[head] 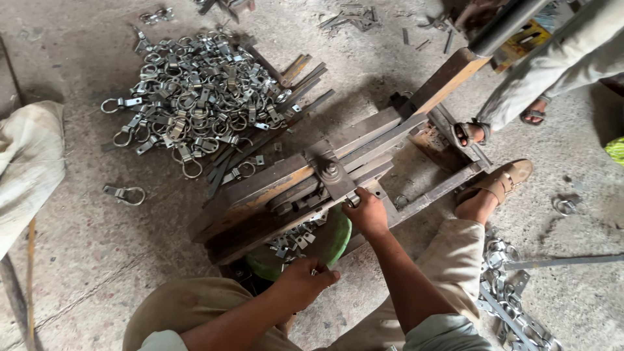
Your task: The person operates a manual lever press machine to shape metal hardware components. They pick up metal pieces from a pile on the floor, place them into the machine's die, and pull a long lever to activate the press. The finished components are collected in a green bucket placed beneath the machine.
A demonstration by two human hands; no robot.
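The person sits on the concrete floor [78,247] behind a low steel bending jig [305,188] with a long lever arm [448,78] running off toward one o'clock. The right hand [365,213] presses a small metal ring clamp [351,200] into the jig just below the pivot bolt [331,170], fingers closed on the piece. The left hand [304,281], at six o'clock from the jig, has its grip curled shut; I cannot tell what, if anything, lies in it. Between the hands a green bowl [335,244] under the jig holds more clamp blanks [296,242].

The plain risk, as I judge it, is those right fingers: they sit right beside the pivot, and a second person's sandalled foot [469,132] stands by the lever end at two o'clock. If the lever swings while the hand is in there, it could pinch. A piece seated crooked could also spring out or bend wrong.

The heap of finished ring clamps [195,91] at eleven o'clock lies over loose flat bars [292,97], and more clamps [513,299] lie at four o'clock beside the person's own sandalled foot [497,185], easy to step on.
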